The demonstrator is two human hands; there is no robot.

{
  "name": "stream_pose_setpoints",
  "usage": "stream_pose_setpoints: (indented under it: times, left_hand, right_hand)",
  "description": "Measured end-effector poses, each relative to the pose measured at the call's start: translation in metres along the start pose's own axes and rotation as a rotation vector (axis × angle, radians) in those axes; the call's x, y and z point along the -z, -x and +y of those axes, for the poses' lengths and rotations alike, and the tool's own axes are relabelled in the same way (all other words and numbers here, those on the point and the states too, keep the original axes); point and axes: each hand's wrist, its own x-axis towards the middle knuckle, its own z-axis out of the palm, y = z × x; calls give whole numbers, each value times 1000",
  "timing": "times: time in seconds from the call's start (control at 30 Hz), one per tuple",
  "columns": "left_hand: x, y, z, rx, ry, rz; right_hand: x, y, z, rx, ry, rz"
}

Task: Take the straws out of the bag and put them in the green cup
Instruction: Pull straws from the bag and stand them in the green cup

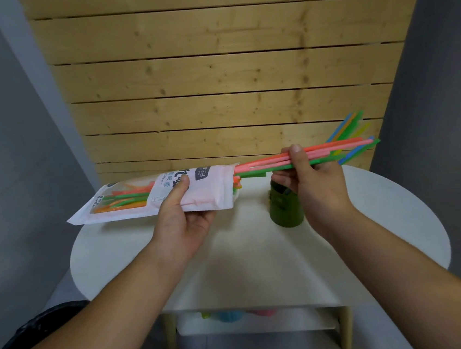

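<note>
My left hand (184,216) grips a pink and white straw bag (152,196) from below, thumb on top, holding it level above the table. Orange and green straws show through its clear window. My right hand (312,182) pinches a bundle of coloured straws (268,162) that sticks out of the bag's open right end. Their far ends fan out to the right. The dark green cup (286,211) stands upright on the table, right below my right hand and partly hidden by it.
The round white table (254,251) has a lower shelf (256,321) holding several coloured objects, blurred. A wooden slat wall (227,75) rises just behind the table, with grey walls on both sides.
</note>
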Motion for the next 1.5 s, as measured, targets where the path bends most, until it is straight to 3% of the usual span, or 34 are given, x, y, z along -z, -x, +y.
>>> stream_pose_setpoints:
  times: [0.63,0.9,1.37,1.5]
  left_hand:
    - [12,-10,9,-46,45,37]
    - [12,-8,4,-48,27,35]
    - [8,-3,-10,-2,-83,-37]
    - [6,-4,-9,0,-106,-32]
  right_hand:
    - [60,-13,-23,188,9,218]
    - [87,-7,-37,323,196,369]
    - [63,-39,-1,197,521,165]
    - [59,-50,11,67,476,72]
